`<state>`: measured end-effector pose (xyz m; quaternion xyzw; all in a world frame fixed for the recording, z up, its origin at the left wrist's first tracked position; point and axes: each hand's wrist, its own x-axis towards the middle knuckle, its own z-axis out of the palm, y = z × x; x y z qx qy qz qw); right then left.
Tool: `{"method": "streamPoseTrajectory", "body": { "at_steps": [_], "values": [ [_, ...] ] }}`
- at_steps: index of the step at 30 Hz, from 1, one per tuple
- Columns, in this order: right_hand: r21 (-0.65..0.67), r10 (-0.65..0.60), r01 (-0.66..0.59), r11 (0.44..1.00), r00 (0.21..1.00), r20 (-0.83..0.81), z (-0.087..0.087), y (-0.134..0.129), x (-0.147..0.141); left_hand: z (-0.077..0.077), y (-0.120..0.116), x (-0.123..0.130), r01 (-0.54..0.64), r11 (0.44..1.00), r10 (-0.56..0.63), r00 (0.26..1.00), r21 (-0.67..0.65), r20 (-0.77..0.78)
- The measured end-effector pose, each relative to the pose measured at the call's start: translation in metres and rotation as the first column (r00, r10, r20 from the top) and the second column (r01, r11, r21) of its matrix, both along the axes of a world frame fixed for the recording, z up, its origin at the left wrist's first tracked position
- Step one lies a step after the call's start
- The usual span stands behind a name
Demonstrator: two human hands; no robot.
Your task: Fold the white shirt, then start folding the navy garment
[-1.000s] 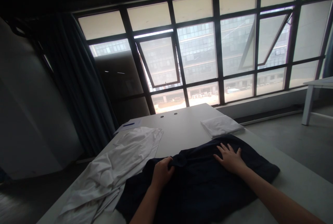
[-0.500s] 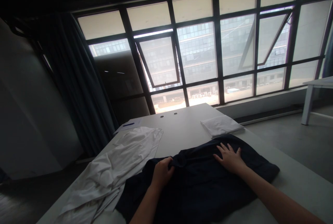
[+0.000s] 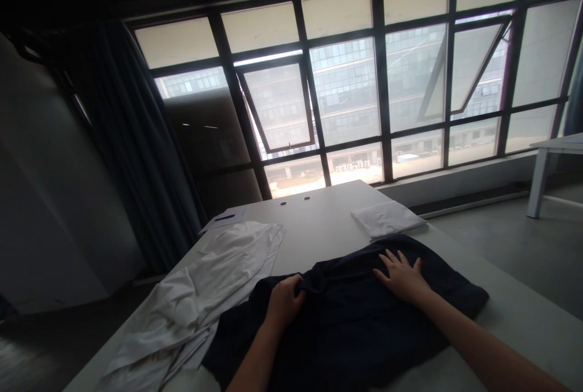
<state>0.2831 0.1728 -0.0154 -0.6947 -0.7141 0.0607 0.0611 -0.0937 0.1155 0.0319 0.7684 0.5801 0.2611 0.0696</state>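
We are working a dark navy fabric garment, which lies spread across the near end of a long white counter, its lower part running out of view. Our left hand is closed around a gathered fold at the garment's far edge, holding that bunch of cloth. Our right hand is open wide, fingers spread and palm down on the garment, pressing rather than gripping.

We judge the step in hand to be settling the garment: one hand pins the cloth while the other holds the fold. The moment calls for keeping that fold pinched and the right hand's pressure even, so the fabric stays smooth between them.

Just left of the garment, and touching it, lies a crumpled white cloth. Beyond the garment, near its far edge, sits a neatly folded white cloth. Farther off past the garment, toward the counter's far end, are a sheet of paper and a blue pen. Well beyond the garment stand a large gridded window, a dark blue curtain and a white side table.
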Motion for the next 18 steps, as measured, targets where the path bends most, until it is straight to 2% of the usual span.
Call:
{"method": "streamPoseTrajectory", "body": {
  "at_steps": [18],
  "values": [
    [0.014,0.007,-0.007,1.0,1.0,-0.007,-0.0052,0.0027,0.0015,-0.0003,0.0024,-0.0003,-0.006,0.999,0.006,1.0,-0.045,-0.008]
  ]
}}
